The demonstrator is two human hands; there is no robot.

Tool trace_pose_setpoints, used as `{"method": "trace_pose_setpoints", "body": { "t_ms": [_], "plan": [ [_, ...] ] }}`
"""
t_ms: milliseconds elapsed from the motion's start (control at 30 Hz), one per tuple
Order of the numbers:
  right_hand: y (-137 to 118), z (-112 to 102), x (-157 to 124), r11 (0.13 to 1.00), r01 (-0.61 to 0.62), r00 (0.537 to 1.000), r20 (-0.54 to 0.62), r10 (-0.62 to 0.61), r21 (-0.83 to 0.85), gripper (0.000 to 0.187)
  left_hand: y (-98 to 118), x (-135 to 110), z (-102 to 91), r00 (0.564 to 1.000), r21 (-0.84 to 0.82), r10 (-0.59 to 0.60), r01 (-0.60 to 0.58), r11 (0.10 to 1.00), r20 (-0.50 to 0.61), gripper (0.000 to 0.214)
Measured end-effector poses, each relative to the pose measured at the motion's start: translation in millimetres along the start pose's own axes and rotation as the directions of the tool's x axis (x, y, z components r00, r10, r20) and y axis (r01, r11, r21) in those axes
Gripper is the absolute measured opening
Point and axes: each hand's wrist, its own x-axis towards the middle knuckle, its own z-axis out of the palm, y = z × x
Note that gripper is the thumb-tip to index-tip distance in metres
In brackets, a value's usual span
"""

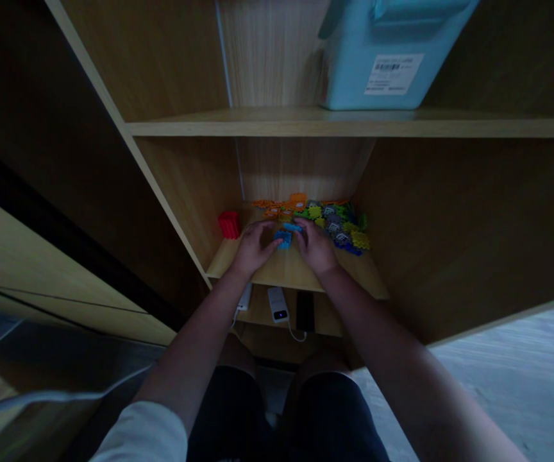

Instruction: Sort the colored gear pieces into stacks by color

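My left hand (254, 249) is over the middle shelf, its fingers curved and apart, with the thumb tip by a light blue toothed plastic piece (283, 240). I cannot tell whether it touches that piece. My right hand (316, 248) pinches a second light blue plastic piece (292, 227) between thumb and fingers, just above and behind the first. Beyond the hands, a heap of interlocking toothed pieces (333, 221) in orange, yellow, green, grey and dark blue spreads along the back and right. Left of my left hand stands a red block-like stack (229, 224).
Overhead, a light blue bin (377, 58) with a barcode label stands on the upper shelf (267, 125). Below are a white power bank (277, 304) with a cable and a dark flat device (305, 311). Wooden side panels (450, 237) enclose the shelf.
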Motion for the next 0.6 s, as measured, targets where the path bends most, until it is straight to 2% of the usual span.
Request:
{"method": "trace_pose_setpoints", "body": {
  "t_ms": [133,300,500,600],
  "plan": [
    [-12.7,-0.4,-5.4,0.996,0.088,0.992,0.087,-0.091,0.033,0.024,3.9,0.4,-1.9,0.997,0.053,0.066,-0.068,0.996,0.048,0.033],
    [-19.2,-4.6,-3.7,0.998,0.064,0.984,0.167,-0.063,0.000,0.016,7.1,-1.3,-5.1,0.994,0.079,0.058,-0.065,0.995,0.090,0.014],
    [-20.6,-6.9,0.3,0.992,0.122,0.973,0.201,-0.116,-0.014,0.013,13.0,-2.0,-7.6,0.991,0.094,0.048,-0.060,0.994,0.127,0.014],
    [-18.5,-6.0,-0.2,0.994,0.110,0.969,0.224,-0.108,0.003,0.012,14.1,-1.4,-7.0,0.992,0.082,0.054,-0.064,0.995,0.117,0.017]
  ]
}}
